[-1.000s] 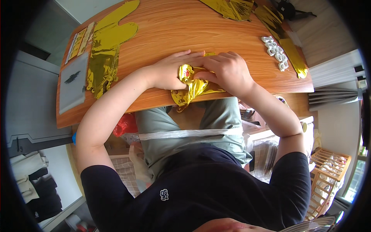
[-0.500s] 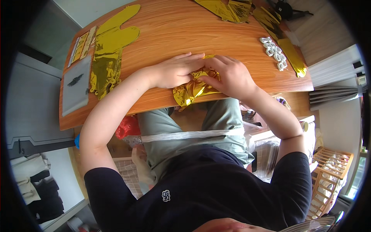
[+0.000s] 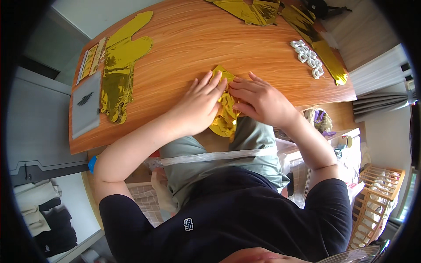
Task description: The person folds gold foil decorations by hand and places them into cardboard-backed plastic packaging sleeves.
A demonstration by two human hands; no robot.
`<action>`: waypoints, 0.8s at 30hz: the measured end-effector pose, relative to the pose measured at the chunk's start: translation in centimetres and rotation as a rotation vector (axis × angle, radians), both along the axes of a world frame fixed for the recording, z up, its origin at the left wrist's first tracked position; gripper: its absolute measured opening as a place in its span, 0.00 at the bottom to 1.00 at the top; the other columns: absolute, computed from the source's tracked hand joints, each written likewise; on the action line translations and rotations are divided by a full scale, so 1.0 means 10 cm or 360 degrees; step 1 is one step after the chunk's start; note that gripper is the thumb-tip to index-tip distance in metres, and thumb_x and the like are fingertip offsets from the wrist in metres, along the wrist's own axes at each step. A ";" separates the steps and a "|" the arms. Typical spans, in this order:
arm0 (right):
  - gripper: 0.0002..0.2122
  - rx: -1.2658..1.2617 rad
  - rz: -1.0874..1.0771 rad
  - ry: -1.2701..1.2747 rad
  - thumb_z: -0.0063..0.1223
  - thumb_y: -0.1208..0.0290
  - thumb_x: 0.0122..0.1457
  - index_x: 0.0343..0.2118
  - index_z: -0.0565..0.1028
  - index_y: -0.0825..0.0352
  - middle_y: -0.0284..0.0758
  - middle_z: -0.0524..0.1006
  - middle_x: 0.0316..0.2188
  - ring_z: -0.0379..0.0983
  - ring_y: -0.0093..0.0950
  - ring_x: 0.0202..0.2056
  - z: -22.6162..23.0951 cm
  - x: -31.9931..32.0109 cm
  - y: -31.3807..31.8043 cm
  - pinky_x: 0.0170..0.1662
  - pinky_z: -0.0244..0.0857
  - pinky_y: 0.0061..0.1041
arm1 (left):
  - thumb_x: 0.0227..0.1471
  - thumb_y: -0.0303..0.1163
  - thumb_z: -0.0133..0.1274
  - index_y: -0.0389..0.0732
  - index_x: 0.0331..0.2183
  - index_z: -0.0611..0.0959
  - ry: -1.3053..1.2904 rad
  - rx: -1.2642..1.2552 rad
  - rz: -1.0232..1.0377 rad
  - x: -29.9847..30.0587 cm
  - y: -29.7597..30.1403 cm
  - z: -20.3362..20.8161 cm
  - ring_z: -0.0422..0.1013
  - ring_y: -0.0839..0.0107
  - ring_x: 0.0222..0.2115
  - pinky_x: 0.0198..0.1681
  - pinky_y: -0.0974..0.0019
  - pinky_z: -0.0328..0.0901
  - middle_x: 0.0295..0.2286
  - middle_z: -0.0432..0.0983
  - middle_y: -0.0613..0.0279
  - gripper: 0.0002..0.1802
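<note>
A crumpled sheet of shiny gold foil, seemingly a flat foil balloon point(image 3: 226, 109), lies at the table's near edge in front of me. Its lower end hangs over the edge toward my lap. My left hand point(image 3: 202, 101) rests along the foil's left side, fingers stretched out and lying on it. From the right, my right hand point(image 3: 262, 100) touches it with extended fingers and the thumb lower down. The foil's far tip shows between and beyond my fingertips. Parts of it are hidden under both hands.
On the wooden table point(image 3: 184, 48), flat gold foil shapes lie at left point(image 3: 118, 65) and far right point(image 3: 245, 11). Small white coils point(image 3: 308, 59) sit at right. A translucent sheet point(image 3: 86, 109) with thin dark pieces lies at left. A wooden rack point(image 3: 377, 197) stands below right.
The foil has been turned from a crosswise bundle to a narrower lengthwise strip. My left hand has moved down and left, and the fingers of both hands have straightened out.
</note>
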State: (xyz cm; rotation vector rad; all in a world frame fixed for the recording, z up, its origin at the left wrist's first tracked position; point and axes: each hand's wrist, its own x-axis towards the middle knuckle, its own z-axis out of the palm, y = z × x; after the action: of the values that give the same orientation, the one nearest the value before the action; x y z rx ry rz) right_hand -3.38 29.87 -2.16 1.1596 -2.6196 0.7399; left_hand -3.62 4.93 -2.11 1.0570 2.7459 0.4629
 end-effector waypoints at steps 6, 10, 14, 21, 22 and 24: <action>0.18 0.0029 0.0389 -0.0187 0.68 0.64 0.56 0.47 0.80 0.67 0.43 0.79 0.52 0.73 0.41 0.58 0.09 -0.28 0.13 0.67 0.57 0.51 | 0.68 0.49 0.45 0.46 0.71 0.52 -0.0804 0.0225 0.0224 -0.04 -0.02 0.61 0.35 0.50 0.73 0.73 0.49 0.38 0.71 0.40 0.44 0.39; 0.20 0.0013 0.0661 -0.0179 0.68 0.63 0.56 0.47 0.80 0.70 0.44 0.79 0.49 0.74 0.44 0.55 0.07 -0.49 0.15 0.66 0.60 0.48 | 0.66 0.46 0.48 0.50 0.72 0.54 0.0391 0.0254 -0.0356 -0.36 -0.07 0.13 0.41 0.55 0.72 0.73 0.49 0.42 0.71 0.45 0.55 0.39; 0.17 0.0022 0.0579 0.0068 0.68 0.65 0.55 0.45 0.80 0.68 0.42 0.79 0.45 0.75 0.44 0.49 0.07 -0.43 0.15 0.57 0.68 0.43 | 0.65 0.43 0.49 0.47 0.71 0.54 0.0323 0.0052 -0.0530 -0.35 -0.10 -0.08 0.43 0.59 0.72 0.73 0.50 0.42 0.71 0.47 0.57 0.39; 0.14 0.0060 0.0038 0.0338 0.67 0.74 0.49 0.41 0.82 0.63 0.35 0.81 0.44 0.78 0.38 0.48 0.02 0.06 0.30 0.58 0.70 0.38 | 0.65 0.37 0.48 0.46 0.70 0.59 0.0372 -0.0010 -0.0572 -0.36 -0.08 -0.10 0.46 0.62 0.72 0.73 0.47 0.42 0.70 0.51 0.60 0.35; 0.14 0.0060 0.0048 0.0329 0.67 0.74 0.49 0.41 0.82 0.63 0.35 0.81 0.44 0.78 0.38 0.48 0.02 0.14 0.30 0.58 0.70 0.38 | 0.65 0.36 0.48 0.46 0.70 0.59 0.0359 0.0012 -0.0582 -0.36 -0.09 -0.12 0.46 0.62 0.71 0.73 0.47 0.42 0.70 0.51 0.60 0.35; 0.16 0.0018 0.0116 0.0315 0.66 0.75 0.50 0.44 0.83 0.63 0.33 0.82 0.45 0.78 0.37 0.50 0.05 0.27 0.27 0.56 0.71 0.38 | 0.65 0.36 0.48 0.47 0.70 0.59 0.0365 0.0014 -0.0569 -0.35 -0.11 -0.13 0.46 0.62 0.71 0.73 0.47 0.43 0.70 0.51 0.60 0.35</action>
State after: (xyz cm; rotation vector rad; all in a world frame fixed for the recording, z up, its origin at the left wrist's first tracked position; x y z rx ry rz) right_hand -0.66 32.60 -1.64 1.2680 -2.4337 0.5906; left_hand -7.16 3.87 -3.46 1.6540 2.6496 0.3165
